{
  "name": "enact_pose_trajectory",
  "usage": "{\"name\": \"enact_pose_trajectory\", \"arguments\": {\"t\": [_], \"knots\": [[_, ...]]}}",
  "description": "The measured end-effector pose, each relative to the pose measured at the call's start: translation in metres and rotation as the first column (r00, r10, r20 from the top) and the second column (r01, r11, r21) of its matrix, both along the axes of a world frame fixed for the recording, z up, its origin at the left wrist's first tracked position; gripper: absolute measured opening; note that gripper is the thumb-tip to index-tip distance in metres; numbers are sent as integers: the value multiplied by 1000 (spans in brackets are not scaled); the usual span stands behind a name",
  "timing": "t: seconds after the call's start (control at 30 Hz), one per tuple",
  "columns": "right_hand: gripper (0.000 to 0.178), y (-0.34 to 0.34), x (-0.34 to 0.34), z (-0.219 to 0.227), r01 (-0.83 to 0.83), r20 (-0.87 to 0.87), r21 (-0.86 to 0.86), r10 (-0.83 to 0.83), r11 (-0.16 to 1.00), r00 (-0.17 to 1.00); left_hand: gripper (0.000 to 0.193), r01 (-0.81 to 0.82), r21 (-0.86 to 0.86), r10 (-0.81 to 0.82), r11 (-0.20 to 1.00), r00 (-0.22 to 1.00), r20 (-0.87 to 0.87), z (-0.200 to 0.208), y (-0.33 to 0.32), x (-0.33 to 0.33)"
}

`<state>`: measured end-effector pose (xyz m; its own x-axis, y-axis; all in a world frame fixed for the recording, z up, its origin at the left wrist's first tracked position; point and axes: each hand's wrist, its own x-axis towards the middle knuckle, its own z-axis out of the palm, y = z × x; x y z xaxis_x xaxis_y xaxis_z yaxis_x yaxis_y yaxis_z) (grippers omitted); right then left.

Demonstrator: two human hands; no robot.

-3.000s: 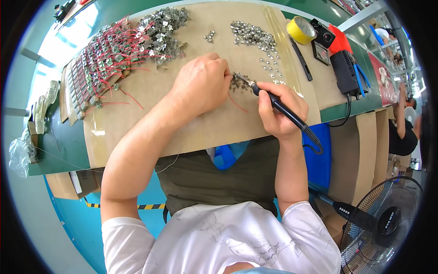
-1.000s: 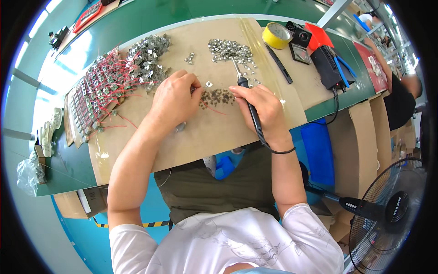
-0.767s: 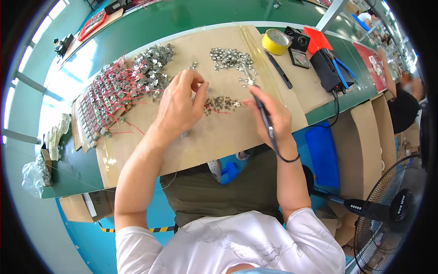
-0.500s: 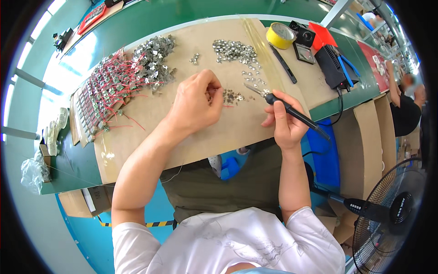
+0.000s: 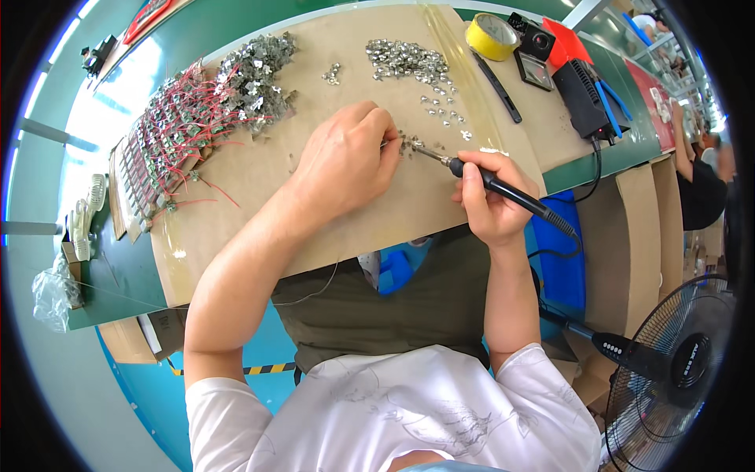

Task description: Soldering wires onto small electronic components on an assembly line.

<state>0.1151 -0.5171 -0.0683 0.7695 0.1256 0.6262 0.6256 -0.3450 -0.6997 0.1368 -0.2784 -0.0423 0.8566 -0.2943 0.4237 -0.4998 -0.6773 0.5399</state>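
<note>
Soldering step, frame centre: right hand (image 5: 491, 208) clenched round soldering iron (image 5: 503, 189), tip at small metal parts (image 5: 409, 143) pinched under left hand (image 5: 346, 161) on counter (image 5: 252, 204). Next needs steady tip contact.

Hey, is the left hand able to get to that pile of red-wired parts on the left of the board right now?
Probably yes. The left hand rests by the small metal parts at the soldering iron tip, and bare cardboard sheet lies between it and the red-wired parts, with nothing standing in the way.

Wired parts (image 5: 169, 141) left on mat (image 5: 259, 197), metal bits (image 5: 405, 59) behind hands, tape roll (image 5: 491, 35) far right.
</note>
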Motion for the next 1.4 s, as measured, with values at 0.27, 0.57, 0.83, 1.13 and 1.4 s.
{"name": "enact_pose_trajectory", "arguments": {"t": [0.27, 0.57, 0.83, 1.13, 1.4], "knots": [[11, 1, -1, 2, -2, -17, 1, 2, 1000, 1000, 8, -2, 49, 2, 999, 1000, 9, -2, 0, 1], [11, -1, -1, 0, -1, -7, 1, 1, 1000, 1000, 10, 2, 66, -5, 998, 999, 45, -3, 0, 1], [12, -1, -2, 1, -3, -19, -3, 3, 1000, 1000, 10, 1, 99, -8, 995, 998, 68, -4, -1, 2], [12, -2, 0, -1, -3, -3, -8, 3, 1000, 1000, 8, 21, 134, -31, 991, 997, 68, -1, -3, 3], [13, 3, -6, 2, 13, -70, 109, -5, 994, 998, 8, 12, 112, -20, 994, 997, 75, -1, -2, 2]]}}
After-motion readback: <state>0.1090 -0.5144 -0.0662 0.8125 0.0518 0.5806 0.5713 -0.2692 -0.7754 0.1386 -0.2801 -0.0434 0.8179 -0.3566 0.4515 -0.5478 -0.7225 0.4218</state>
